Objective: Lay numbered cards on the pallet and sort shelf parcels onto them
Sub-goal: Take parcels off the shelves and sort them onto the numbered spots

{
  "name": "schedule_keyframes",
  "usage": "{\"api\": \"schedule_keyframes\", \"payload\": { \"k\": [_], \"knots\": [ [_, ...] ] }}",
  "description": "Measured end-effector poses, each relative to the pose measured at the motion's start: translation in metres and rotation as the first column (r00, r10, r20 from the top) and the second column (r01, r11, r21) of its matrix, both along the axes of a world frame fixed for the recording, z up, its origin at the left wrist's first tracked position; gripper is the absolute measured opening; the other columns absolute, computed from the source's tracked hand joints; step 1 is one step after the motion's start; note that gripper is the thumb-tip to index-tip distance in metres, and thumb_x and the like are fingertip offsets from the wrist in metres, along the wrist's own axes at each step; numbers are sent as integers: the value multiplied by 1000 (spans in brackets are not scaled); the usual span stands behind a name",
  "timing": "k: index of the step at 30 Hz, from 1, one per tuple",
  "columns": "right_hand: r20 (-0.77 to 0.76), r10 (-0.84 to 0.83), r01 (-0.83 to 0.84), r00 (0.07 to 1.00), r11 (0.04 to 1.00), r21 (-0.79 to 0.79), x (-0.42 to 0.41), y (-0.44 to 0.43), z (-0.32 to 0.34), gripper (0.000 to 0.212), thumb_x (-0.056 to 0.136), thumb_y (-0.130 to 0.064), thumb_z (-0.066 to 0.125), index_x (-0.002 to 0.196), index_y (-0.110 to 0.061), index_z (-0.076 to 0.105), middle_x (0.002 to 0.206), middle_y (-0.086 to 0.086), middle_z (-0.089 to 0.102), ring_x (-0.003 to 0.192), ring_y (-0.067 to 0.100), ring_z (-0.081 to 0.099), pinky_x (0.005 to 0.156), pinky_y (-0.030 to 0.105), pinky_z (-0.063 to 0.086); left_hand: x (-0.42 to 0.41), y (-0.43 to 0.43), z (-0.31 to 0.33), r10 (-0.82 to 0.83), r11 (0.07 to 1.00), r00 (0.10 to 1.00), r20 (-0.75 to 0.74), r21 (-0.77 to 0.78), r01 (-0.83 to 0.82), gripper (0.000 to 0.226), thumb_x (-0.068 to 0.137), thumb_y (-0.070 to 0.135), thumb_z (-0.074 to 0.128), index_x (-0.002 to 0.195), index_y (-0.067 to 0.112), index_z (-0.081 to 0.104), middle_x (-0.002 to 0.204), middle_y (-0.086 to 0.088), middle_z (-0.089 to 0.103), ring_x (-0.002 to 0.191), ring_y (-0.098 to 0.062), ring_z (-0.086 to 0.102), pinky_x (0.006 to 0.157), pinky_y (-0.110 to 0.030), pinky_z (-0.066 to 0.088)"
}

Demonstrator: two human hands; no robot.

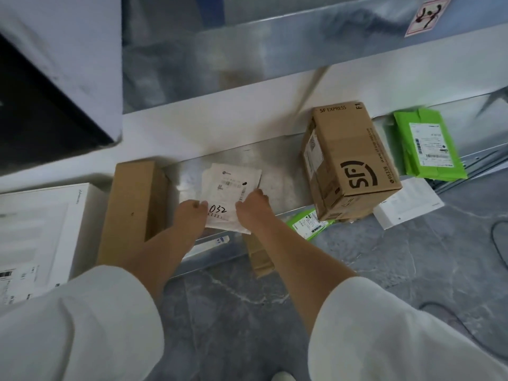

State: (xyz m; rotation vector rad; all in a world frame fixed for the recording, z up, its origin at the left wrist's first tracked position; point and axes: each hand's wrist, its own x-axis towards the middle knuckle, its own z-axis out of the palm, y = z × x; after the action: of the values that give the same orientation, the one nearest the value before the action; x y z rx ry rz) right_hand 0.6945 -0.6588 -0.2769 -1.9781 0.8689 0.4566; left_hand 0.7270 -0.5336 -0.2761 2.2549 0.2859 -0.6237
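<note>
Looking down at a low metal shelf [277, 160], with grey marbled floor [247, 312] in front.

Hands: 2, both on 1 white flat parcel [232, 188] with "032" handwritten on its label.
- Left hand [189, 213]: pinching the near-left edge, thumb on top, fingers curled under.
- Right hand [254, 206]: curled round the near-right edge the same way.
- Nothing else held.

Parcel location: middle of the shelf, near edge sticking out past the shelf front. Resting or lifted: cannot tell.

Count of the rest:
- Brown cartons: 3.
  - SF Express box [349, 160] upright, right of the parcel, well apart from it.
  - Flat brown carton [132, 210] just left of the left hand.
  - Small brown carton [259, 257] below the shelf front, partly hidden by the right forearm.
- Green mailers: 2.
  - Far green mailer [428, 147] at the right end of the shelf.
  - Near green mailer [308, 224] poking out from under the SF Express box.
- White boxes: 2.
  - Large white box [41, 237] at far left, printed label near its bottom corner.
  - Flat white box [409, 204] right of the SF Express box, partly under it.
- Black cable [497, 243]: 1, on the floor at right.
- White sleeves: 2.
</note>
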Motion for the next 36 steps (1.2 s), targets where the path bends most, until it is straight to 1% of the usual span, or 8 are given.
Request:
{"api": "schedule_keyframes", "payload": {
  "k": [4, 7, 13, 17, 23, 27, 31, 36],
  "knots": [
    [-3, -22, 22, 1000, 988, 152, -22, 1, 3, 49, 96, -7, 49, 139, -4, 25, 137, 12, 51, 124, 30, 51, 103, 41, 45, -23, 17, 9, 63, 995, 996, -65, -78, -68, 21, 95, 10, 56, 116, 7, 53, 105, -6, 61, 88, -18, 57, 60, -18, 44],
    [55, 15, -21, 998, 993, 119, -45, -6, 13, 33, 92, -15, 56, 120, -18, 39, 127, 3, 60, 115, 28, 58, 96, 46, 50, -42, 26, 24, 45, 993, 996, -81, -101, -54, 18, 94, 7, 57, 111, 12, 57, 103, -2, 62, 84, -14, 57, 58, -18, 39],
    [125, 42, -56, 991, 992, 112, -83, -16, 68, 35, 86, -14, 69, 115, -14, 50, 120, 6, 64, 99, 20, 62, 76, 31, 53, -79, 27, 78, 199, 956, 980, -21, -215, -199, 35, 96, 11, 50, 64, 24, 51, 79, -5, 57, 76, -19, 54, 69, -29, 42],
    [152, 10, -38, 988, 983, 178, -116, -15, 122, 31, 84, -13, 73, 110, -10, 57, 115, 7, 67, 104, 24, 64, 89, 40, 55, -114, 36, 125, 218, 928, 976, -19, -305, -214, 31, 96, 11, 53, 68, 23, 58, 86, -7, 58, 83, -19, 53, 77, -33, 43],
    [197, 61, -90, 978, 985, 146, -180, 16, 187, 34, 92, -14, 62, 124, -5, 55, 112, 2, 66, 89, 12, 63, 51, 4, 42, -181, 65, 192, 324, 845, 939, -111, -412, -340, 26, 95, 7, 56, 77, 23, 68, 92, -9, 63, 90, -24, 57, 97, -55, 47],
    [170, 101, -121, 980, 986, 114, -223, 46, 220, 34, 93, -23, 61, 123, -11, 51, 112, -4, 61, 98, 13, 58, 76, 21, 45, -225, 96, 234, 405, 758, 903, -143, -499, -420, 28, 91, 3, 61, 118, 0, 65, 103, -10, 68, 98, -28, 64, 96, -50, 50],
    [184, 101, -138, 978, 971, 195, -280, 92, 261, 36, 91, -24, 63, 122, -13, 48, 120, 1, 64, 108, 18, 62, 92, 40, 53, -275, 150, 273, 431, 712, 891, -141, -554, -432, 25, 87, 6, 67, 111, 8, 70, 104, -7, 72, 100, -29, 67, 92, -45, 53],
    [291, 129, -202, 948, 950, 240, -329, 150, 331, 21, 94, -18, 61, 111, -14, 50, 117, -2, 64, 105, 14, 62, 92, 32, 51, -338, 208, 335, 501, 681, 865, -30, -603, -416, 27, 87, 11, 68, 114, 10, 70, 103, -3, 71, 94, -18, 67, 86, -34, 54]
  ]
}}
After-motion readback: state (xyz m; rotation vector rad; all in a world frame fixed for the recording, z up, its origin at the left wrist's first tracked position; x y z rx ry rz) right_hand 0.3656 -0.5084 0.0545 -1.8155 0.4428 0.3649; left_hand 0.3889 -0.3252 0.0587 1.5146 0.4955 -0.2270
